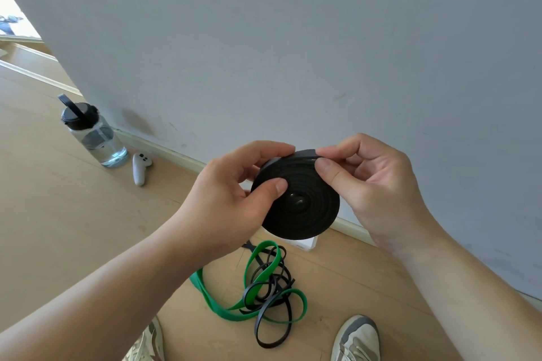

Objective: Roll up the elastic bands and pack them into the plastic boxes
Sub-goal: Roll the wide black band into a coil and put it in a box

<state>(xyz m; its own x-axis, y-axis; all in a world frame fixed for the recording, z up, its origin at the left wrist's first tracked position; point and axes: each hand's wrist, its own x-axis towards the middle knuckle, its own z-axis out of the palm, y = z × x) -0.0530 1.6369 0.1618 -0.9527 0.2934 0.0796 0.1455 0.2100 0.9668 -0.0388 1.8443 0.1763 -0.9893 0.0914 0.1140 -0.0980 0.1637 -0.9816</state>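
A black elastic band wound into a flat coil point(302, 205) is held up in front of the wall. My left hand point(234, 199) grips the coil, thumb on its face and fingers over its top edge. My right hand point(369, 182) pinches the band's loose end at the coil's upper right rim. On the floor below lie a green band point(217, 302) and a thin black band point(272, 328), tangled together. A white box corner point(308, 243) peeks out behind the coil; most of it is hidden.
A clear water bottle point(93, 135) with a black lid stands by the wall at left, a white controller point(140, 168) beside it. Two shoes point(356, 340) show at the bottom edge. A grey wall with a white skirting board runs across behind.
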